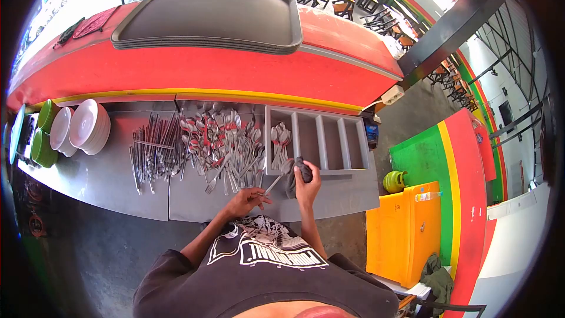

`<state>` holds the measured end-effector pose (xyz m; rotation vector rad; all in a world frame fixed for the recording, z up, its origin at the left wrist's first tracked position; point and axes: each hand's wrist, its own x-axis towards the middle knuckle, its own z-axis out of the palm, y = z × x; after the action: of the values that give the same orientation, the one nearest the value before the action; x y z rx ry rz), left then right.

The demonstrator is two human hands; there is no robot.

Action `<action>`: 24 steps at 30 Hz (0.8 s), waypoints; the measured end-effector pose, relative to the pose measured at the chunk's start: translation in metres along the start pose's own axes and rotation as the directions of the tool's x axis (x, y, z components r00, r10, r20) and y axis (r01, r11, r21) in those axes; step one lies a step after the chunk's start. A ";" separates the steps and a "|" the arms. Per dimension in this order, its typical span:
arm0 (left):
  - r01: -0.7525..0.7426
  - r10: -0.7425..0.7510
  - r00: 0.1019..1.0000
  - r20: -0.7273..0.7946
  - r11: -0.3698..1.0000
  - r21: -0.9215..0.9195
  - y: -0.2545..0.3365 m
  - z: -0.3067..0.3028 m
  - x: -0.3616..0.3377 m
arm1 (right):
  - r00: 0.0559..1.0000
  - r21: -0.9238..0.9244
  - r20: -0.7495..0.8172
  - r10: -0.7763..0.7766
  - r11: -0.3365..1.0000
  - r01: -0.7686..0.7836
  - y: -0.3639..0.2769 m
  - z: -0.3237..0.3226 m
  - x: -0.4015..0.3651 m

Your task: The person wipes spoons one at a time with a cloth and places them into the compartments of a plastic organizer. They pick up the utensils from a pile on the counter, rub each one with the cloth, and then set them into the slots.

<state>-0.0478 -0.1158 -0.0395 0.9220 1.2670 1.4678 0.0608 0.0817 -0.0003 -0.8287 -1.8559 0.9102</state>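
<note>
My left hand (pixel 248 201) is closed at the handle end of a spoon (pixel 272 186), near the counter's front edge. My right hand (pixel 308 183) grips a dark cloth (pixel 292 185) beside the spoon's bowl; the folds partly hide its fingers. Just beyond sits a grey cutlery tray (pixel 313 172) with several long compartments. Spoons (pixel 281 139) lie in its leftmost one, and the others hold nothing. To the tray's left spreads a loose pile of spoons and forks (pixel 226 141). Farther left is a heap of thin, dark and silvery utensils (pixel 154 152), whose kind I cannot make out.
White bowls (pixel 89 126) and green bowls (pixel 44 148) stand stacked at the steel counter's (pixel 194 200) left end. A red ledge (pixel 194 70) behind carries stacked black trays (pixel 206 17). An orange cabinet (pixel 403 235) is at right.
</note>
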 end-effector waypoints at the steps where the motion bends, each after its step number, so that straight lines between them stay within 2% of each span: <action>1: -0.006 0.006 1.000 -0.012 1.000 -0.007 0.003 0.001 0.000 | 1.000 0.002 -0.024 0.009 1.000 -0.009 0.000 -0.001 0.002; 5: 0.009 -0.013 0.998 -0.054 0.998 -0.059 0.003 0.000 0.002 | 0.994 0.096 -0.012 0.111 0.989 -0.109 -0.004 -0.007 0.005; 8: 0.001 -0.004 0.997 -0.081 0.999 -0.041 -0.005 -0.003 0.008 | 0.992 0.161 0.092 0.089 0.982 -0.103 -0.014 -0.010 0.003; 11: 0.013 -0.021 0.991 -0.130 0.998 -0.067 -0.007 -0.002 0.014 | 0.935 0.238 0.332 0.127 0.948 -0.213 -0.017 -0.009 -0.007; 13: 0.040 -0.056 0.980 -0.189 0.995 -0.086 -0.008 -0.001 0.017 | 0.890 0.257 0.455 0.034 0.952 -0.168 -0.032 -0.007 -0.011; 15: 0.029 -0.029 0.979 -0.203 1.000 -0.005 -0.002 -0.001 0.017 | 0.832 0.301 0.547 -0.089 0.949 -0.096 -0.035 0.001 -0.019; 16: 0.023 -0.015 0.978 -0.209 0.999 0.035 0.001 -0.002 0.016 | 0.799 0.279 0.594 -0.092 0.955 -0.098 -0.042 0.002 -0.023; 17: 0.063 -0.014 0.975 -0.220 0.975 0.213 -0.001 -0.004 0.017 | 0.793 0.290 0.595 -0.128 0.955 -0.064 -0.043 0.006 -0.026; 19: 0.141 -0.007 0.970 -0.243 0.831 0.539 -0.011 -0.010 0.017 | 0.777 0.314 0.597 -0.200 0.950 0.003 -0.044 0.014 -0.032; 22: 0.145 0.013 0.971 -0.239 0.763 0.631 -0.029 -0.015 0.017 | 0.817 0.254 0.555 -0.157 0.967 0.013 -0.042 0.018 -0.033; 24: 0.112 -0.040 0.977 -0.208 0.930 0.349 -0.002 -0.006 0.017 | 0.839 0.221 0.527 -0.135 0.975 0.018 -0.041 0.017 -0.032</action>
<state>-0.0577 -0.1014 -0.0434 0.9654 1.7414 1.3125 0.0506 0.0302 0.0151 -0.3771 -2.1986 1.3632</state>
